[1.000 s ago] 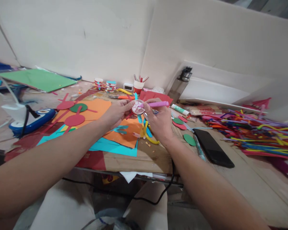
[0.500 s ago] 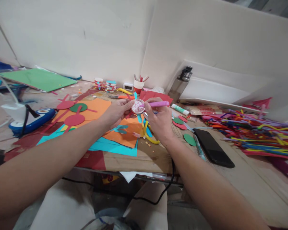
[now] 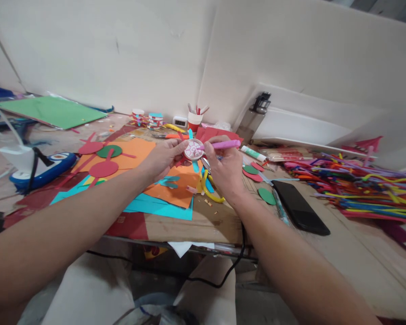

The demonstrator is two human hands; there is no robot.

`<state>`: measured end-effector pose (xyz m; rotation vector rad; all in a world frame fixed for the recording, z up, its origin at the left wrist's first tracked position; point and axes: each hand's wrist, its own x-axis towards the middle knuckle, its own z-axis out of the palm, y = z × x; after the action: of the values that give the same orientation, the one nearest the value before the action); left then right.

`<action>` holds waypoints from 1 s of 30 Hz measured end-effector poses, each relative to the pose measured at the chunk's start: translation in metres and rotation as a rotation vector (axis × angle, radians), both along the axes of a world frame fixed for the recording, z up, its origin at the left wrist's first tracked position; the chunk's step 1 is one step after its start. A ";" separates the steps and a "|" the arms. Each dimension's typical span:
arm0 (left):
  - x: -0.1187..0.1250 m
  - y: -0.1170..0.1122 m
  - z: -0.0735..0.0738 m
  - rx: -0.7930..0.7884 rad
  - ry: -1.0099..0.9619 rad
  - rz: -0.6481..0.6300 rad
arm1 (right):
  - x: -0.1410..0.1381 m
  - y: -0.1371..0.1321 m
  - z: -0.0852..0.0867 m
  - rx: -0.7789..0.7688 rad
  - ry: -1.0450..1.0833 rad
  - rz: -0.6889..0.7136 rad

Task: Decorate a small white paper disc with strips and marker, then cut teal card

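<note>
My left hand (image 3: 164, 157) pinches a small white round disc (image 3: 193, 150) with pink marks on its face, holding it above the table. My right hand (image 3: 223, 168) grips a pink marker (image 3: 221, 145), and the marker's tip rests on the disc. Below the hands lie orange paper (image 3: 179, 187) and cyan paper (image 3: 159, 206), and yellow-handled scissors (image 3: 209, 192) sit under my right hand.
Red and green paper circles on sticks (image 3: 103, 158) lie left on the cardboard-covered table (image 3: 196, 225). A black phone (image 3: 299, 207), a heap of coloured pipe cleaners (image 3: 362, 185), a glue stick (image 3: 253, 153), a bottle (image 3: 253, 118), a cup of pens (image 3: 194, 119) and a green sheet (image 3: 50, 110) surround them.
The disc and marker have risen slightly, and more pink lines show on the disc. Both hands keep their grip.
</note>
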<state>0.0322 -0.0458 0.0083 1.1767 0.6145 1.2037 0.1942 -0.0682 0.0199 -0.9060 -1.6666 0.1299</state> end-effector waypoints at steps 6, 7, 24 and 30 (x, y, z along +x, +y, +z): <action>0.000 0.000 0.000 -0.010 0.014 -0.005 | 0.000 -0.001 0.000 -0.008 0.002 0.058; 0.000 -0.001 0.000 -0.009 0.014 -0.006 | 0.000 -0.001 0.000 -0.005 -0.001 0.056; -0.002 0.001 0.000 -0.050 -0.035 0.004 | 0.001 0.005 -0.004 -0.069 0.162 0.092; -0.009 0.009 -0.002 -0.092 -0.003 0.082 | 0.000 0.004 0.000 -0.096 0.275 0.076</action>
<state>0.0235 -0.0372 0.0063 1.0809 0.7140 1.2332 0.1943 -0.0638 0.0197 -0.8547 -1.4479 0.3724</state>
